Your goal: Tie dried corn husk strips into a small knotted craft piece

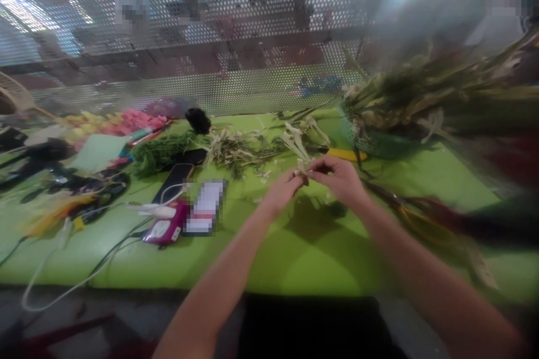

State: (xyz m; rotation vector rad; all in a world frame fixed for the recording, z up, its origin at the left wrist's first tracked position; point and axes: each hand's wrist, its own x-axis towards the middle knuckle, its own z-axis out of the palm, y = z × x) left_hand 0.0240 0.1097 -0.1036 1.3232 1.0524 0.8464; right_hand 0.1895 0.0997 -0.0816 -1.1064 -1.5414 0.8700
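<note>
My left hand (281,189) pinches a small pale strip of plant stalk (300,167) between thumb and fingers, above the green tabletop. From the other side, my right hand (342,178) meets it with its fingertips closed on the same piece. Its exact kind is too small to tell. Just beyond my hands lie pale split stalks (296,141) and a yellow-handled tool (346,154), its working end partly hidden. A heap of dry pale trimmings (236,152) spreads to the left of them.
A green basket (379,145) with long dry stalks stands back right. Left are feathery greenery (155,152), a dark phone (177,176), a lit phone (206,206), a magenta device (167,225) and trailing cables. Perforated sheeting (236,81) rises behind. A blurred dark shape (492,221) extends in from the right.
</note>
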